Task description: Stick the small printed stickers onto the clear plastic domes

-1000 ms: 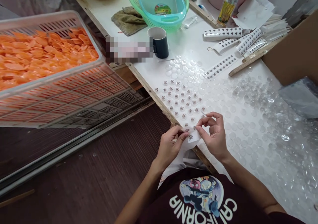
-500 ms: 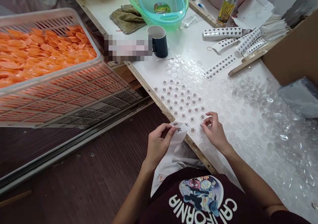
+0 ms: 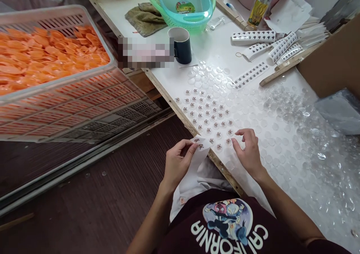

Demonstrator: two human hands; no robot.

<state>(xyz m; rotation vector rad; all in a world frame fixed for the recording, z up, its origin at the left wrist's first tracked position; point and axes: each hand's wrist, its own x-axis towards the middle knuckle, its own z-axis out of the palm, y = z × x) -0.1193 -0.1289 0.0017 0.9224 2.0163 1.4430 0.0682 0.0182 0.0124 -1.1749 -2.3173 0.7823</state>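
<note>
Between thumb and fingers, my left hand [image 3: 180, 162] pinches a white sticker sheet [image 3: 203, 144] at the table's front edge. Two small printed stickers show near its top, and the rest hangs down toward my lap. My right hand [image 3: 249, 152] hovers over the table with thumb and index finger apart and nothing between them. Just left of its fingertips lies a clear disc with a printed sticker [image 3: 228, 141]. Several more stickered discs [image 3: 207, 105] sit in rows beyond my hands. Plain clear discs [image 3: 278, 145] spread out to the right.
A dark mug [image 3: 182, 45], a brown cloth [image 3: 145, 19] and a green basket [image 3: 180, 21] stand farther back. Sticker rolls [image 3: 253, 37] lie by a wooden strip [image 3: 281, 73]. At left is a crate [image 3: 84, 81] of orange plastic pieces [image 3: 42, 51]. A glass [image 3: 260, 6] stands at the back.
My right hand has let go at the disc by its fingertips and moved slightly right, its fingers spreading. My left hand still holds the sticker sheet, nearly in place.
</note>
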